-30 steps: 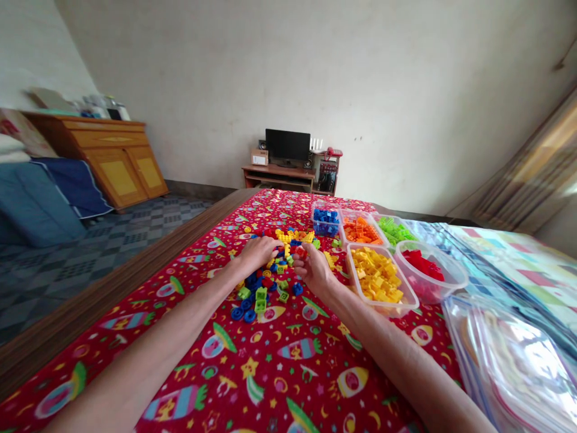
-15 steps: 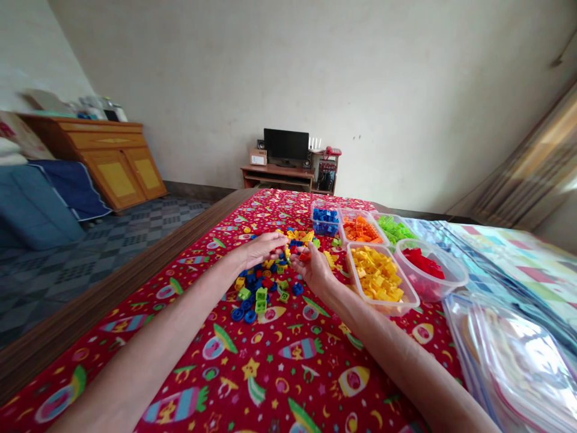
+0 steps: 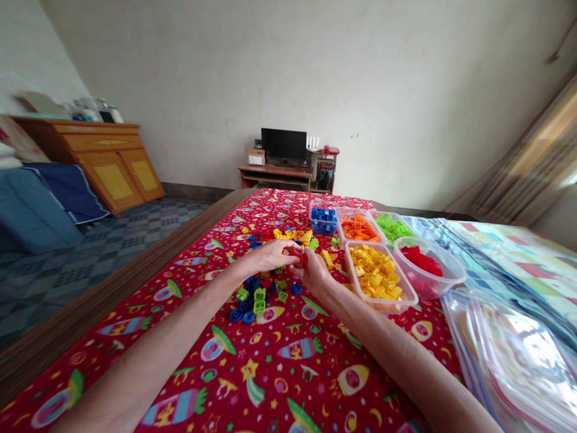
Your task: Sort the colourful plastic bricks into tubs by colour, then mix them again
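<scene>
My left hand (image 3: pixel 273 255) and my right hand (image 3: pixel 311 272) meet above a heap of mixed coloured bricks (image 3: pixel 270 270) on a red patterned cloth (image 3: pixel 270 367). Both hands pinch a small red brick (image 3: pixel 301 260) held between their fingertips. Blue wheels and green bricks lie just below the hands. To the right stand clear tubs sorted by colour: yellow bricks (image 3: pixel 376 273), red bricks (image 3: pixel 424 261), blue bricks (image 3: pixel 324 219), orange bricks (image 3: pixel 359 228) and green bricks (image 3: pixel 393 227).
Clear zip bags (image 3: pixel 509 355) lie at the right on a pastel cloth. The table's wooden edge (image 3: pixel 90 300) runs along the left above a tiled floor. A wooden cabinet (image 3: pixel 112 174) and a low stand with a monitor (image 3: pixel 283 144) are at the back.
My left hand lifted off the heap and came right to meet my right hand. Both now grip the red brick, which the right hand alone held before.
</scene>
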A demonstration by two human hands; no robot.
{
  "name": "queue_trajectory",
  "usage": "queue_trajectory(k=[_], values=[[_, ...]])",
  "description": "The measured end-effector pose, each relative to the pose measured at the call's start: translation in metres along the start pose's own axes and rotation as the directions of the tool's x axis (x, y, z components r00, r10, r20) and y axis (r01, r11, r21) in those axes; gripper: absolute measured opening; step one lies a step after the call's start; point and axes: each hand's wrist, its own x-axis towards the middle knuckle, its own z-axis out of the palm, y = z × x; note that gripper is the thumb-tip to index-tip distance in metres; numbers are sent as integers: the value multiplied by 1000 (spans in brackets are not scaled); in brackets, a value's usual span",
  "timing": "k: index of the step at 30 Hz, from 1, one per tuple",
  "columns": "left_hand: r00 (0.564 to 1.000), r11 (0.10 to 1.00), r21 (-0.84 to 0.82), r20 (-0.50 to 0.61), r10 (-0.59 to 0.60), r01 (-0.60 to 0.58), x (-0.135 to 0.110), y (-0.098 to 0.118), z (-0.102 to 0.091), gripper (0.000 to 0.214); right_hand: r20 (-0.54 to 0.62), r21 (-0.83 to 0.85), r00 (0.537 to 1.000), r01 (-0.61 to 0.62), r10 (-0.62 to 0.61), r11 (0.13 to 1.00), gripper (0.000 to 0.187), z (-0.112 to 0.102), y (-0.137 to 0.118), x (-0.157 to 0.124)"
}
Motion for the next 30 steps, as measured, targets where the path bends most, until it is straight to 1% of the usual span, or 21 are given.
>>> queue_trajectory(k=[2,4,8,10,12,15,17,18,21,23,26,28,30], values=[[999,998,58,-43,-14,17,1,-3,-1,36,22,-22,1000,-6,6,1000,9,-1,1,0],[994,996,81,-105,-18,27,1,-7,-3,35,39,-46,999,-29,30,999,7,-1,1,-1],[983,1000,11,-180,-25,27,2,-15,-7,44,-6,-78,997,-78,78,994,15,1,-2,-4],[975,995,-102,-217,-44,22,1,-17,-7,50,-18,-86,996,-90,89,992,20,2,-4,-6],[966,957,-291,-242,-94,20,1,-16,-4,53,-13,-83,995,-101,100,991,24,3,-5,-8],[962,814,-579,-195,-192,45,0,-8,4,54,26,-46,992,-119,120,992,30,4,-5,-9],[964,734,-677,-148,-219,63,-1,0,11,54,63,-4,990,-126,126,992,32,3,-4,-9],[969,712,-699,-121,-216,71,-2,5,13,54,76,19,990,-120,118,993,31,3,-4,-8],[984,698,-713,-70,-166,67,-4,15,19,53,93,70,994,-60,53,996,24,3,-5,-7],[987,708,-705,-80,-137,41,-5,18,21,53,90,59,995,-39,33,998,22,3,-6,-6],[977,746,-666,-158,-145,4,-4,14,18,51,71,-17,996,-61,62,998,21,3,-8,-7],[959,781,-624,-224,-176,-3,-3,9,13,49,62,-77,997,-44,49,996,16,3,-9,-9],[938,800,-600,-281,-203,-7,-2,3,8,48,85,-122,996,-6,16,992,12,2,-10,-11]])
